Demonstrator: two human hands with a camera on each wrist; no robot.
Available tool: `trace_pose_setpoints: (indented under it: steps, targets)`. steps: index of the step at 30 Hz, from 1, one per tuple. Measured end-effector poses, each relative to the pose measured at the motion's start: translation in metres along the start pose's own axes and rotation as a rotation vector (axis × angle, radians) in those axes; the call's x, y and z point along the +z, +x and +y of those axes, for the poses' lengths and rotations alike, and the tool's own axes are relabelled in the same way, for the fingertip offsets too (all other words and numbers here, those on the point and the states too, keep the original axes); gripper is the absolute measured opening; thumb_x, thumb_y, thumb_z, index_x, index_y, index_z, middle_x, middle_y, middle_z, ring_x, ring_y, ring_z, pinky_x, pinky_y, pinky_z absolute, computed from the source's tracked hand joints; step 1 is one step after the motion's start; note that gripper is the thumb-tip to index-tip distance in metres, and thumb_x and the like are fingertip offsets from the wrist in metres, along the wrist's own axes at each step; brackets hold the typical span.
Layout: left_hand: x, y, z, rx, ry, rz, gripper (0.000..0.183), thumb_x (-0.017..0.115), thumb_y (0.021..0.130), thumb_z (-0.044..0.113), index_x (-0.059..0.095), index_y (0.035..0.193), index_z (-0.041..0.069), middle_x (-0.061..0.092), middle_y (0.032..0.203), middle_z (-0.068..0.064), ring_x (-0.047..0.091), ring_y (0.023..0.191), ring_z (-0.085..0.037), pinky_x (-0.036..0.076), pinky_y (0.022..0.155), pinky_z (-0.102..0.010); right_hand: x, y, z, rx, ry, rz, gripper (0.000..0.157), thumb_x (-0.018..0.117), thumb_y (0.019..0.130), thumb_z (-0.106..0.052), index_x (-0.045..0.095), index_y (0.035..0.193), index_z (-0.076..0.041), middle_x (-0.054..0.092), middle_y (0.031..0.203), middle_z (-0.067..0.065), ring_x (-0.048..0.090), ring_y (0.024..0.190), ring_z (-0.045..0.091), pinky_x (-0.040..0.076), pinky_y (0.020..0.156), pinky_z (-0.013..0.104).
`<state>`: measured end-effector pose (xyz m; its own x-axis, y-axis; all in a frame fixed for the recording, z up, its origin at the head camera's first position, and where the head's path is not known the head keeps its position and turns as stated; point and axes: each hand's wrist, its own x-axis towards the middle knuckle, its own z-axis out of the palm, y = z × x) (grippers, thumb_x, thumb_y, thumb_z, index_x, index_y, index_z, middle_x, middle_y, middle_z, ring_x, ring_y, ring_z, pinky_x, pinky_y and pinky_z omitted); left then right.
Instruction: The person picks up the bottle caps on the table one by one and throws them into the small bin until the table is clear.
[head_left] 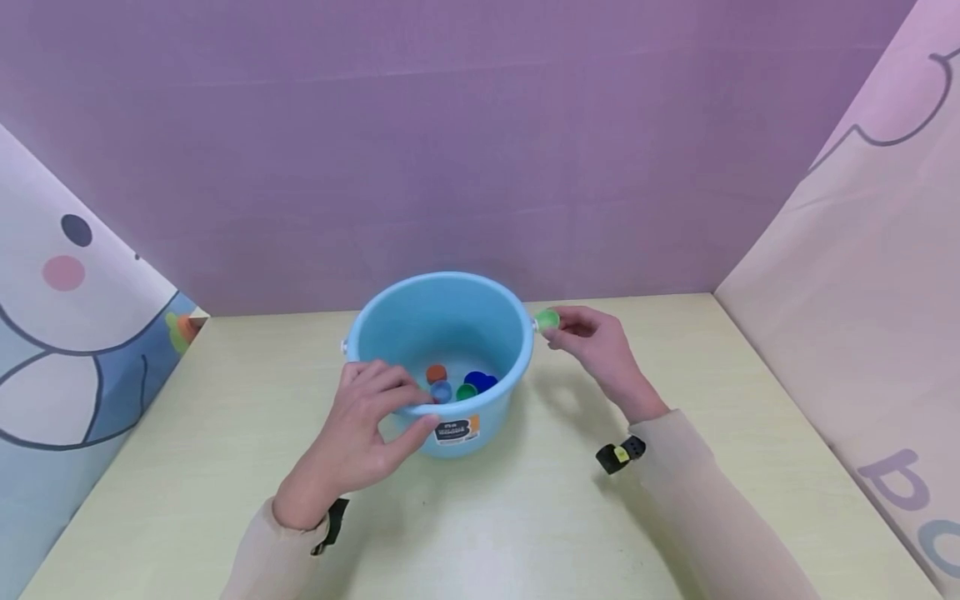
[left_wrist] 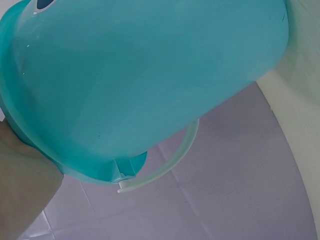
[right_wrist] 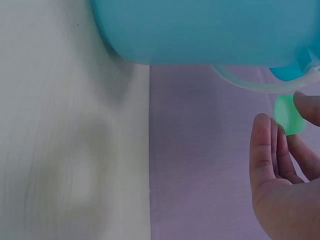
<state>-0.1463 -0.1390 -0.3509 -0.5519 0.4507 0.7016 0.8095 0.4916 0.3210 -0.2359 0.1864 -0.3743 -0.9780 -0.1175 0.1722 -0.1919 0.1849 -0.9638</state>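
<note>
A light blue bucket (head_left: 450, 304) stands upright on the table, its label facing the front. My left hand (head_left: 367, 425) grips the bucket's near-left rim, fingers over the edge and thumb outside. In the left wrist view, only part of that hand (left_wrist: 27, 180) shows at the rim. Just off the rim's right side, my right hand (head_left: 596, 346) pinches a light green bottle cap (right_wrist: 289, 116) between thumb and fingers. Inside the bucket lie an orange cap (head_left: 437, 373), a pale blue cap (head_left: 441, 392), a green cap (head_left: 467, 392) and dark blue caps (head_left: 480, 381).
The pale table (head_left: 510, 533) runs back to a purple backdrop (head_left: 465, 167). Printed panels with cartoon shapes (head_left: 67, 275) stand at left and right. A pale handle (right_wrist: 245, 86) hangs down behind the bucket.
</note>
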Motion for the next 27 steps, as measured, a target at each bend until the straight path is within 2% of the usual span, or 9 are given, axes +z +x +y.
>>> trace_pose_setpoints:
  steps: [6,17,27]
  targets:
    - [0.001,0.0,0.0,0.001,-0.002,0.002,0.034,0.059,0.1,0.048,0.075,0.09,0.02,0.066,0.092,0.009,0.055,0.093,-0.018,0.03,0.085,-0.047,-0.003,-0.001,-0.006,0.002,-0.023,0.026,0.04,0.076,0.093,-0.022,0.067,0.129,-0.007,0.068,0.112,0.011,0.068,0.098,0.023,0.056,0.09,0.035]
    - [0.0,-0.001,0.0,-0.003,0.0,0.0,0.033,0.059,0.1,0.049,0.075,0.09,0.021,0.066,0.092,0.009,0.054,0.093,-0.018,0.03,0.085,-0.047,-0.002,-0.002,-0.018,-0.055,0.012,0.041,0.038,0.077,0.092,-0.016,0.068,0.126,-0.002,0.067,0.105,0.012,0.067,0.092,0.022,0.057,0.087,0.034]
    - [0.0,-0.001,-0.001,-0.008,-0.009,-0.001,0.032,0.06,0.1,0.048,0.075,0.09,0.021,0.066,0.092,0.009,0.054,0.092,-0.017,0.029,0.085,-0.047,-0.002,-0.002,-0.036,-0.087,-0.016,0.04,0.04,0.077,0.093,-0.023,0.069,0.128,-0.007,0.068,0.107,0.009,0.068,0.094,0.023,0.056,0.087,0.033]
